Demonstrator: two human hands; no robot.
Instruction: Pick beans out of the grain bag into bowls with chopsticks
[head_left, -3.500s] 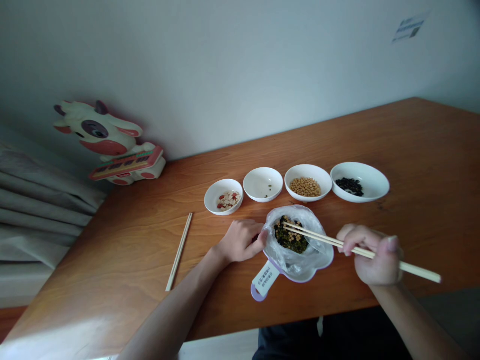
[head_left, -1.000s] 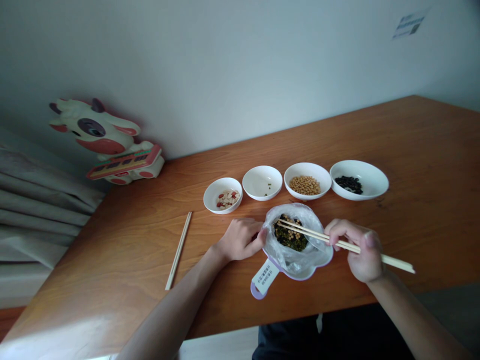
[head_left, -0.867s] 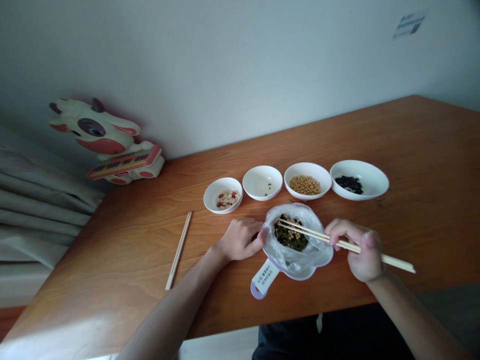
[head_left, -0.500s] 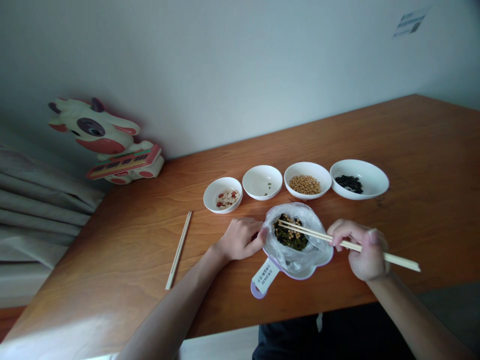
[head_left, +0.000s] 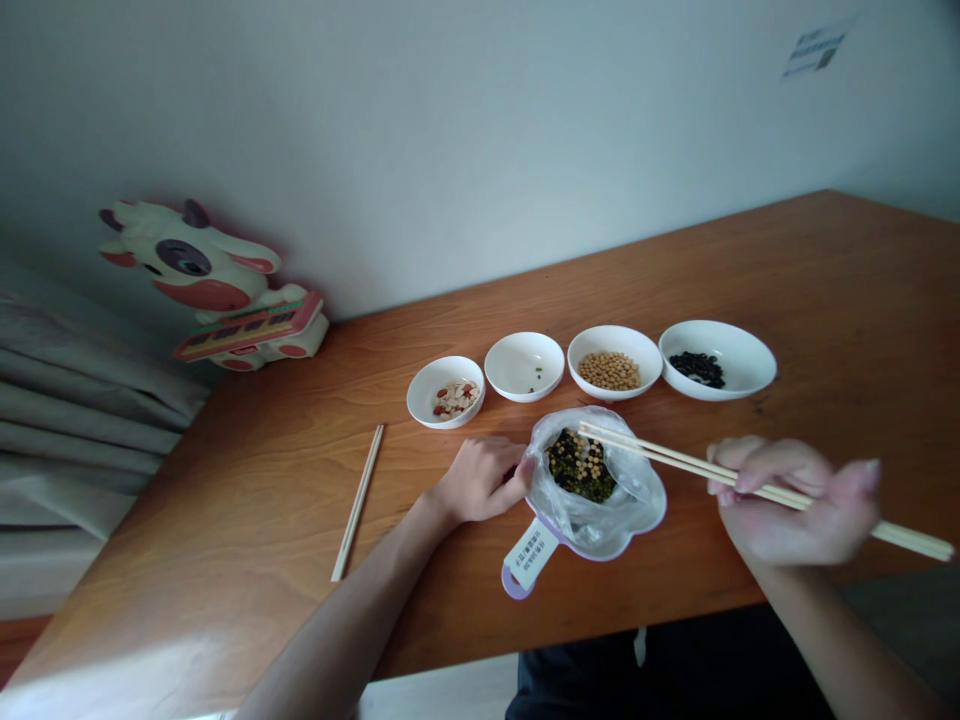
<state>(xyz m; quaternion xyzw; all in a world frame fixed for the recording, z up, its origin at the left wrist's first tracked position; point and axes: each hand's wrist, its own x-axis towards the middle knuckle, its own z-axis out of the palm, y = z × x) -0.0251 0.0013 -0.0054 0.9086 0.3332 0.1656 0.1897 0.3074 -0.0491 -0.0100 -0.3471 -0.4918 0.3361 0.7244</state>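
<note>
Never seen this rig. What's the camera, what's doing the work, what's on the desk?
No machine: these are a person's bare hands, filmed by one camera worn on the head, looking forward and down. The left hand touches a lilac bowl lined with a clear bag of mixed beans. The right hand holds chopsticks, tips over that bowl. Behind, left to right, four white bowls hold pale and red pieces, green bits, yellow beans, black beans. Another pair lies left, a cow toy beyond.

The left forearm (head_left: 352, 610) stretches forward, its fingers (head_left: 516, 486) palm-down; the right fingers (head_left: 784, 462) curl, thumb (head_left: 862, 485) raised.
</note>
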